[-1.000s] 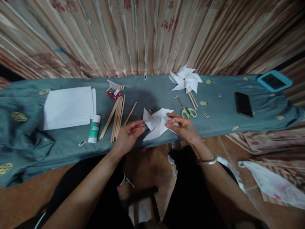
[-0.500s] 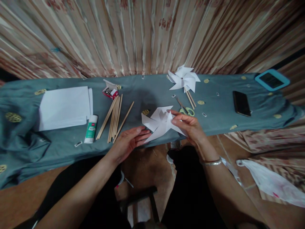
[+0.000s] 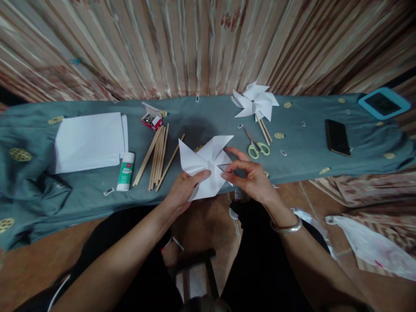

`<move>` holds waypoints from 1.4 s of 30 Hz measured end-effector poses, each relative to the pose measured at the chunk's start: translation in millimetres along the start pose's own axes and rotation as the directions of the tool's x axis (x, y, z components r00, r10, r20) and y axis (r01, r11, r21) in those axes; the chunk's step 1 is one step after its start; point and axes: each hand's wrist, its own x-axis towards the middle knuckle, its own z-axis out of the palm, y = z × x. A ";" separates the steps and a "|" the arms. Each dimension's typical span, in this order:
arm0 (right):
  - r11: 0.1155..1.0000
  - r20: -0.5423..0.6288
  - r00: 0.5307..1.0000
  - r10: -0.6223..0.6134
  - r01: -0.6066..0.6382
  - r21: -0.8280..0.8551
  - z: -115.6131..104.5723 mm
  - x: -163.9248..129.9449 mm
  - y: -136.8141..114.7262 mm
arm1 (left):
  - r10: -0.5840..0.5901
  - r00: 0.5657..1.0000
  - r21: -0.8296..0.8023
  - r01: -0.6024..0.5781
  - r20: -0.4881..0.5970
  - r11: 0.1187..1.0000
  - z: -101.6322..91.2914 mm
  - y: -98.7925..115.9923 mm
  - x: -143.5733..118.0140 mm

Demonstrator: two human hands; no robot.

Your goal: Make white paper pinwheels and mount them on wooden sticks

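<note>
A white paper pinwheel (image 3: 206,184) is held up over the front edge of the cloth-covered table. My left hand (image 3: 184,190) grips it from the lower left, the thumb lying on its front near the centre and the other fingers hidden behind. On the right side, my right hand (image 3: 248,173) pinches a paper blade between thumb and fingers. Beyond it, green-handled scissors (image 3: 258,148) lie partly open. Two finished-looking pinwheels (image 3: 255,103) with wooden sticks (image 3: 264,130) rest at the back, overlapping.
To the left are several wooden sticks (image 3: 157,160), a glue stick (image 3: 125,172), an open small red box (image 3: 151,120) and a stack of white paper (image 3: 89,143). At right lie a phone (image 3: 338,137) and a blue-framed tablet (image 3: 384,103). A curtain (image 3: 182,52) hangs behind.
My left thumb has moved onto the front of the pinwheel near its centre. The pinwheel has turned to face me more, and my right hand has shifted its pinch.
</note>
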 end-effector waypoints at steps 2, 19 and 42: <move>0.998 -0.005 1.000 -0.018 0.018 -0.067 1.2 -0.1 0.9 | 0.003 1.000 -0.006 -0.003 -0.013 1.000 -0.3 -0.5 0.5; 0.987 -0.055 0.997 -0.063 0.054 -0.152 14.7 3.1 -4.8 | 0.151 0.986 -0.017 -0.152 -0.065 0.988 -1.6 -4.5 2.9; 0.998 -0.122 0.991 0.054 -0.052 0.026 26.8 2.0 -9.9 | 0.238 0.968 -0.075 -0.244 -0.085 0.967 3.4 -0.6 3.8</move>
